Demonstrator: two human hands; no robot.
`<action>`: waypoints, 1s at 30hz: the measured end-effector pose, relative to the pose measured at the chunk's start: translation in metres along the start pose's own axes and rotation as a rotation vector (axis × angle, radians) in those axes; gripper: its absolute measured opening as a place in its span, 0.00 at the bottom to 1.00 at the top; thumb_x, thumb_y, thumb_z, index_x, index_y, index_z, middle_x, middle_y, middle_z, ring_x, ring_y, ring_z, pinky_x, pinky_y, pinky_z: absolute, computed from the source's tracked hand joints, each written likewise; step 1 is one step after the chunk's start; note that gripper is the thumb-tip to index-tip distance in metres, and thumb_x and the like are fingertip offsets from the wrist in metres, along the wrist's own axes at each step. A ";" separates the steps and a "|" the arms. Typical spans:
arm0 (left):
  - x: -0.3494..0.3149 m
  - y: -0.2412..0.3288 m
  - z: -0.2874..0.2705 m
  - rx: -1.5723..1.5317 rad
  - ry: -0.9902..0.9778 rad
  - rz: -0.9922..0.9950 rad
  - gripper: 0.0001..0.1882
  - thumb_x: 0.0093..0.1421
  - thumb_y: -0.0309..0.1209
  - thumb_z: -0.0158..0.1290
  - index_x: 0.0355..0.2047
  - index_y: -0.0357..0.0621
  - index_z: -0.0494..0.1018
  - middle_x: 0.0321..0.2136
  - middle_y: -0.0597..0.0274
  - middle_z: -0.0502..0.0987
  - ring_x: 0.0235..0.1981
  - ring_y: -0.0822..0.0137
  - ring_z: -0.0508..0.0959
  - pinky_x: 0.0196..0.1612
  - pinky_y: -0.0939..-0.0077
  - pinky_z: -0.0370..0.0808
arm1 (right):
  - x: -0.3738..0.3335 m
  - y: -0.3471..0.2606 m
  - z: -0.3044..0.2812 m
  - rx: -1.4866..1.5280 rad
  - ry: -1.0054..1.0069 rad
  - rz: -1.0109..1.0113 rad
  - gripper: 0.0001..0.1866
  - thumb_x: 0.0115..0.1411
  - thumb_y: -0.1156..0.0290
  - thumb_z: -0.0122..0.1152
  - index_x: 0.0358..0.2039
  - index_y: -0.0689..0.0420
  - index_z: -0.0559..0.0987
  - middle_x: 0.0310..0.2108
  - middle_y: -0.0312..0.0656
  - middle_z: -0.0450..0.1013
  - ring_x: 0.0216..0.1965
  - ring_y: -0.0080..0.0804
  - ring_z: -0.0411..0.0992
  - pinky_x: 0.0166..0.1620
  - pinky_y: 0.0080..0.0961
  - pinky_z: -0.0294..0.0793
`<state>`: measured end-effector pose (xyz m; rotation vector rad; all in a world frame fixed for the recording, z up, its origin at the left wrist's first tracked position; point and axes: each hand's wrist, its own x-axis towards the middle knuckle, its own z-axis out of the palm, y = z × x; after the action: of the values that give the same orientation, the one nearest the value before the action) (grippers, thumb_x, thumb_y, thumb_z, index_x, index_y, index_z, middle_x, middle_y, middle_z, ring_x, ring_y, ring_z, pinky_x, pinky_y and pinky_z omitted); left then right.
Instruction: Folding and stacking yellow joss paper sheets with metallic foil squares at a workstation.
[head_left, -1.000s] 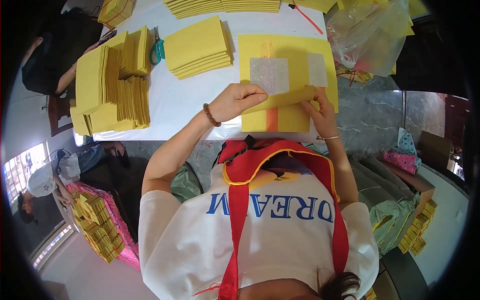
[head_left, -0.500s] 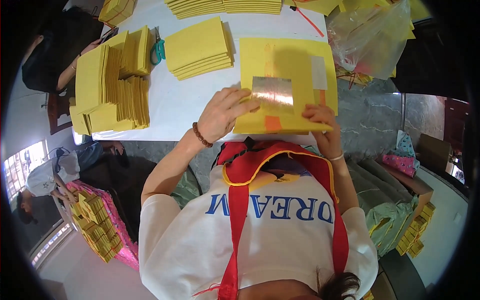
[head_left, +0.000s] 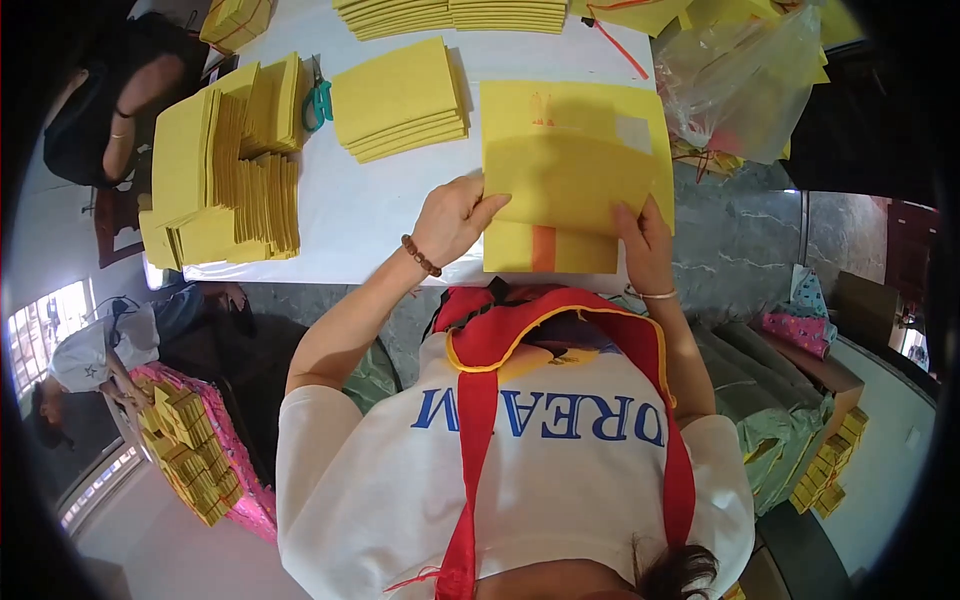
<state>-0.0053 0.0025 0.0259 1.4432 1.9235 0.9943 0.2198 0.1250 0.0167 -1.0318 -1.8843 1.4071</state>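
Observation:
A yellow paper sheet (head_left: 570, 180), folded up from its near side, is held between my two hands at the table's near edge. My left hand (head_left: 458, 215) pinches its left edge, thumb on top and fingers underneath. My right hand (head_left: 648, 245) grips the right edge the same way. Under the fold lie more yellow sheets (head_left: 505, 103) with faint orange print. An orange patch (head_left: 543, 250) shows below the fold, and part of a pale rectangle (head_left: 633, 131) shows above it. The silvery square is covered.
A neat stack of folded yellow paper (head_left: 395, 95) lies left of my work, beside teal-handled scissors (head_left: 317, 103). Taller yellow bundles (head_left: 205, 160) stand at the table's left. A clear plastic bag (head_left: 745, 85) sits at the far right corner. Another person's arm (head_left: 120, 135) shows at far left.
The near part of the sheet has been folded away from me, over the silvery square. My hands have shifted to the two side edges of the fold.

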 end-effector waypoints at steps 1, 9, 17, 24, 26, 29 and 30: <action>0.003 -0.005 0.003 -0.001 0.001 0.000 0.12 0.57 0.35 0.51 0.24 0.36 0.70 0.14 0.55 0.68 0.18 0.54 0.70 0.24 0.63 0.66 | 0.002 0.000 0.004 -0.001 -0.001 -0.001 0.13 0.59 0.70 0.53 0.43 0.62 0.72 0.28 0.36 0.71 0.26 0.17 0.64 0.30 0.14 0.63; 0.014 -0.024 0.016 -0.275 0.024 -0.257 0.16 0.54 0.37 0.55 0.22 0.35 0.67 0.11 0.59 0.65 0.13 0.67 0.63 0.19 0.71 0.61 | 0.011 -0.011 0.006 -0.134 0.047 0.026 0.19 0.53 0.70 0.61 0.46 0.58 0.74 0.23 0.29 0.66 0.20 0.13 0.55 0.23 0.13 0.56; 0.017 -0.033 0.018 -0.432 -0.019 -0.333 0.14 0.52 0.33 0.56 0.24 0.39 0.63 0.11 0.66 0.62 0.14 0.75 0.61 0.19 0.77 0.60 | 0.018 0.007 0.008 -0.134 0.031 0.088 0.21 0.50 0.69 0.63 0.46 0.58 0.75 0.17 0.31 0.63 0.18 0.15 0.54 0.21 0.15 0.55; 0.019 -0.031 0.015 -0.557 -0.034 -0.388 0.15 0.52 0.31 0.56 0.35 0.42 0.62 0.12 0.73 0.62 0.15 0.81 0.59 0.19 0.82 0.57 | 0.018 0.008 0.014 -0.095 0.092 0.018 0.20 0.50 0.69 0.62 0.46 0.59 0.75 0.22 0.37 0.71 0.21 0.20 0.65 0.27 0.19 0.66; 0.020 -0.024 0.010 -0.550 -0.032 -0.410 0.16 0.52 0.30 0.57 0.37 0.42 0.62 0.13 0.72 0.62 0.15 0.79 0.60 0.19 0.82 0.58 | 0.019 0.016 0.013 -0.128 0.086 -0.006 0.20 0.50 0.69 0.62 0.46 0.59 0.75 0.26 0.40 0.73 0.25 0.23 0.69 0.31 0.20 0.68; 0.022 0.001 -0.002 -0.279 0.092 -0.296 0.19 0.51 0.31 0.58 0.40 0.41 0.63 0.18 0.67 0.67 0.19 0.73 0.65 0.22 0.77 0.61 | 0.019 0.011 0.010 -0.168 0.041 0.062 0.20 0.52 0.71 0.61 0.47 0.60 0.74 0.35 0.41 0.74 0.34 0.23 0.71 0.38 0.19 0.70; 0.022 0.010 -0.005 -0.017 0.213 -0.159 0.21 0.50 0.31 0.58 0.42 0.41 0.64 0.23 0.63 0.70 0.23 0.68 0.69 0.26 0.74 0.65 | 0.018 0.005 0.011 -0.176 -0.001 0.152 0.20 0.53 0.73 0.60 0.48 0.61 0.73 0.40 0.40 0.74 0.38 0.21 0.70 0.41 0.18 0.69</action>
<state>-0.0101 0.0241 0.0375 1.1939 2.1374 1.1238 0.2026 0.1355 0.0088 -1.2830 -1.9948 1.3420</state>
